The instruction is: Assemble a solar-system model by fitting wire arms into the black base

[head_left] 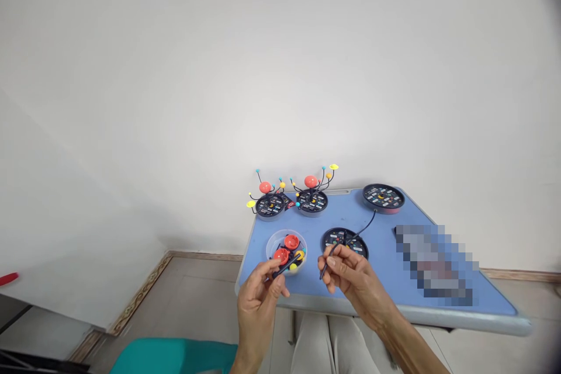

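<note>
My left hand [259, 299] is closed in a pinch on a thin black rod [287, 267] that reaches toward the clear bowl [270, 243] of red, yellow and blue balls. My right hand [346, 272] is closed on another thin black curved rod [366, 225], whose far end rises toward the back disc. Just beyond the right hand lies a black round base [344, 239] with coloured labels. Both hands hover over the near edge of the blue table [385, 280].
Two assembled planet models [270, 200] [312, 194] stand at the table's far left. A third black base [383, 197] sits at the far right. A blurred patch [433, 263] covers the right side. A white wall stands behind, tiled floor and a teal seat [175, 356] below.
</note>
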Demonstrator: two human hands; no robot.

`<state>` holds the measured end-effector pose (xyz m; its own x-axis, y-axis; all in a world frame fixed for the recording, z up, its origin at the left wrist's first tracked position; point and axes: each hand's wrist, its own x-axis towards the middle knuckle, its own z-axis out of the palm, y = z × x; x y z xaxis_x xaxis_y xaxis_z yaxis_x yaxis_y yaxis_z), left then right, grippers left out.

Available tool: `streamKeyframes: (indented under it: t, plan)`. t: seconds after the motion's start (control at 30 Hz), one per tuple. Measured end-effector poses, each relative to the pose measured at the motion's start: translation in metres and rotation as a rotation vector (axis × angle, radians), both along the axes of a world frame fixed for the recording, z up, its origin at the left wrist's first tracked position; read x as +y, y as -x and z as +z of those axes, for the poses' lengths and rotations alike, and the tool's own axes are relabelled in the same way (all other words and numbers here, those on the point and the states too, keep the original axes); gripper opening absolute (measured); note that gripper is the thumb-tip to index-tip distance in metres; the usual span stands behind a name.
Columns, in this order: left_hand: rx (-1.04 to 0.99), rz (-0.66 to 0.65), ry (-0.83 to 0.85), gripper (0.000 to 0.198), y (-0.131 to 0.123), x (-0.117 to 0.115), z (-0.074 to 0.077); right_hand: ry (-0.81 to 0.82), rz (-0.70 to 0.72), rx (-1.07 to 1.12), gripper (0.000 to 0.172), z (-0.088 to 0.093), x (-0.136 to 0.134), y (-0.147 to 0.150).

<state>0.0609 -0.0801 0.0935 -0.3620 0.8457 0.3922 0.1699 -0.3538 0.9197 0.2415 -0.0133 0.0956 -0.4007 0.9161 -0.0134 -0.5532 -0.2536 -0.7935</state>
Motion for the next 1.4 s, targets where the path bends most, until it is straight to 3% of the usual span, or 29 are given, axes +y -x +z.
streamKeyframes:
  t: [0.27,0.47,0.8,1.4]
  plan:
    - [-0.120,-0.054,0.000,0.015,-0.011,-0.011,-0.008,-0.010,-0.128,0.003,0.030,0.000,-0.011,-0.009]
    - [-0.155,-0.111,0.017,0.015,-0.023,-0.014,-0.005,0.009,-0.219,0.014,0.028,0.002,-0.019,-0.018]
    - [-0.156,-0.168,0.018,0.016,-0.039,-0.002,-0.007,0.010,-0.358,0.020,0.026,0.000,-0.028,-0.029]
    - [0.011,-0.170,-0.078,0.018,-0.050,-0.003,0.004,-0.018,-0.382,0.019,0.024,-0.003,-0.032,-0.039]
